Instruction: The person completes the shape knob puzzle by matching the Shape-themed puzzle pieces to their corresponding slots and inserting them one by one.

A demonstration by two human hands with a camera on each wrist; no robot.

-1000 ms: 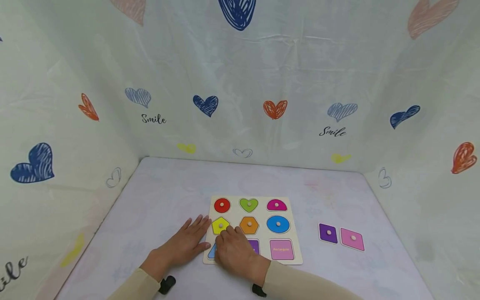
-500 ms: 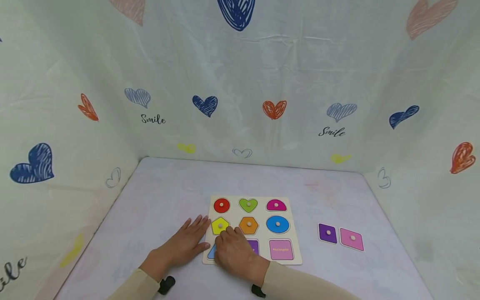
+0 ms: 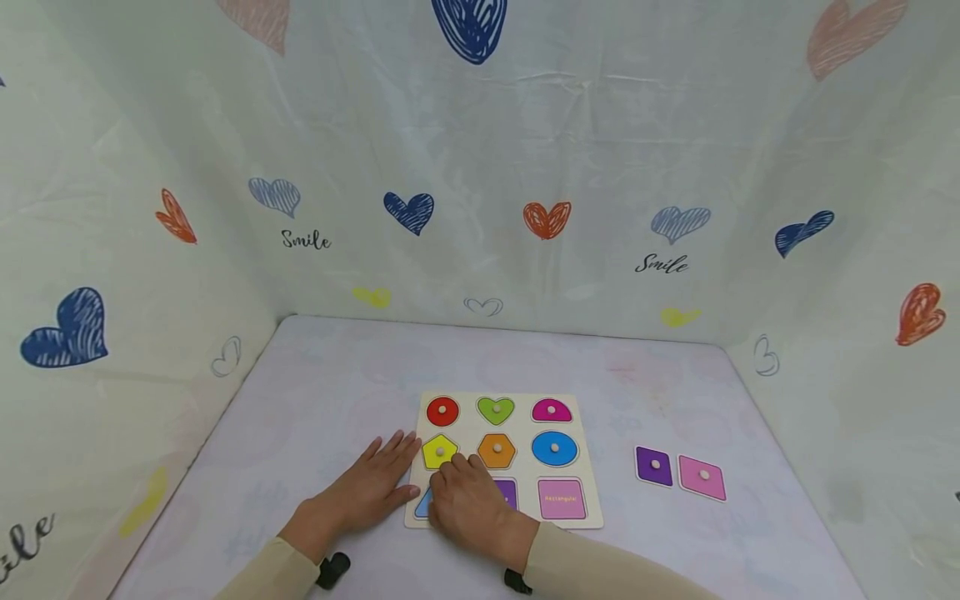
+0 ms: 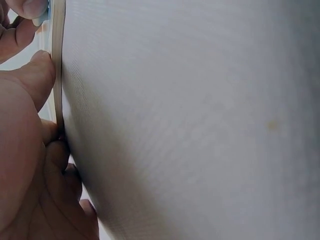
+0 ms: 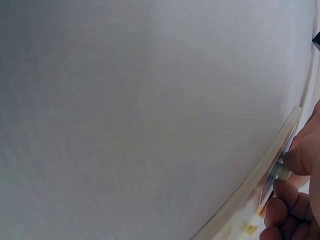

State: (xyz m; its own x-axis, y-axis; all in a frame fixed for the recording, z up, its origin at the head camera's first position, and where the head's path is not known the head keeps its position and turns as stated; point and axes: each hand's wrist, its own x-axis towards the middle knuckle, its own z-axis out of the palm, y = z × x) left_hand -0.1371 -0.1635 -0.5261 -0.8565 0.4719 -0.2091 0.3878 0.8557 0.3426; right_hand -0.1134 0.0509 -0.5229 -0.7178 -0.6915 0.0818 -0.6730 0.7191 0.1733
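A cream shape-puzzle board (image 3: 525, 462) lies on the table with knobbed pieces in its upper two rows. My left hand (image 3: 363, 492) rests flat at the board's left edge, fingers straight, the thumb on its rim. Over the board's lower left is my right hand (image 3: 476, 504). In the right wrist view its thumb and finger pinch the pale knob (image 5: 283, 171) of a blue puzzle piece (image 3: 422, 504), whose slanted left side shows in the head view. The rest of that piece is hidden. A purple slot (image 3: 507, 492) is partly covered; the pink slot (image 3: 562, 500) reads "Rectangular".
Right of the board lie two loose knobbed pieces, a purple one (image 3: 652, 467) and a pink one (image 3: 702, 477). Heart-printed sheeting (image 3: 480, 167) walls the table (image 3: 337, 367) at the back and sides. Black straps (image 3: 333, 571) show at the wrists.
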